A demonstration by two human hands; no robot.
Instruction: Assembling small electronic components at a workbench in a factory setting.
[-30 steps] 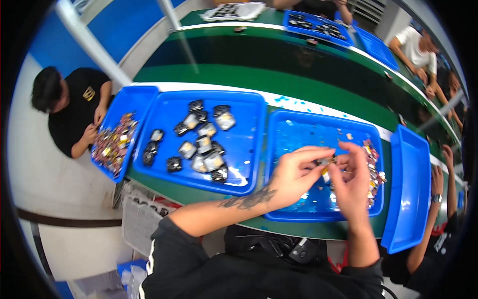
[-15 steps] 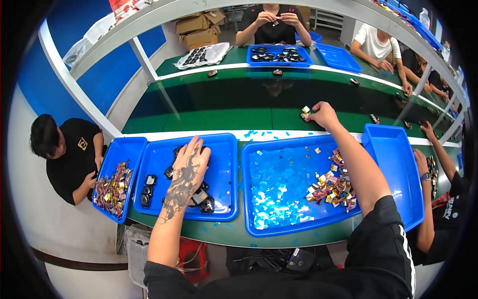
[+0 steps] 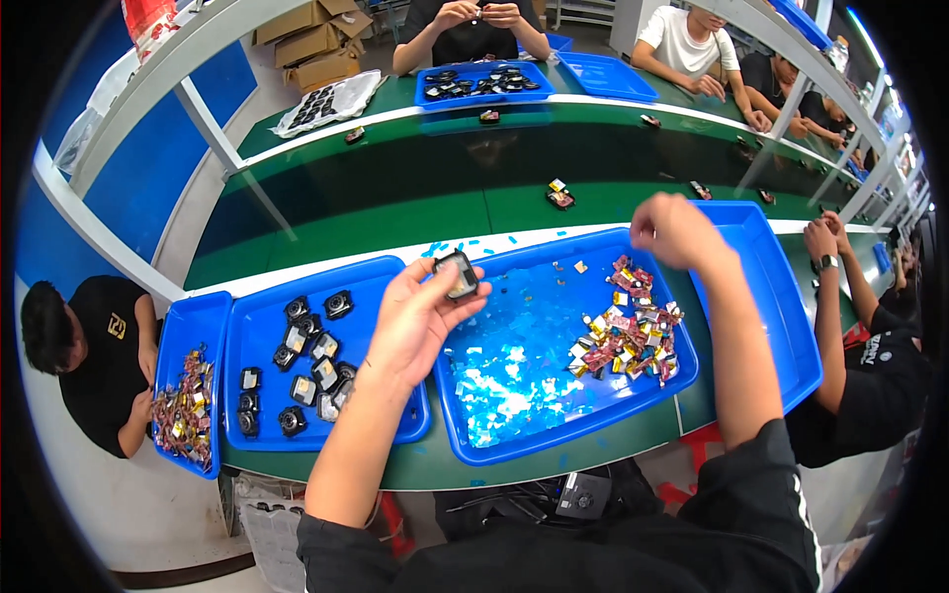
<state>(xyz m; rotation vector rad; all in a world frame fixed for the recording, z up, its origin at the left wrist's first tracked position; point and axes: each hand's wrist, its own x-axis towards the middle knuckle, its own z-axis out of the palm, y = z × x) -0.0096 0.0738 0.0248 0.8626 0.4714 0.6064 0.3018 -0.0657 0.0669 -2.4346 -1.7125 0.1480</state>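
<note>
In my left hand [image 3: 422,311] is a small black camera casing [image 3: 457,276] with a pale rectangular panel, gripped between thumb and fingers. Nothing shows in my right hand [image 3: 676,229], which hovers with curled fingers over the far right corner of the blue tray [image 3: 568,450]. Beneath it in that tray lies a heap of small circuit boards [image 3: 633,331] with yellow-and-white parts, beside scattered shiny blue film pieces [image 3: 514,390]. To the left, a second blue tray [image 3: 376,277] holds several black camera casings [image 3: 324,374]. A casing with a yellow-white part [image 3: 560,196] rests on the green belt.
Another narrow blue tray [image 3: 188,308] of circuit boards stands far left, near a seated person [image 3: 94,341]. At right is a deep blue tray [image 3: 766,296], beside another worker's arms. Across the green belt [image 3: 395,212], people work at a blue tray of casings [image 3: 484,85]. A white frame spans overhead.
My left hand has come up and right from the casings tray with a casing. My right hand has let go of the casing on the belt and moved back over the tray. The view has shifted.
</note>
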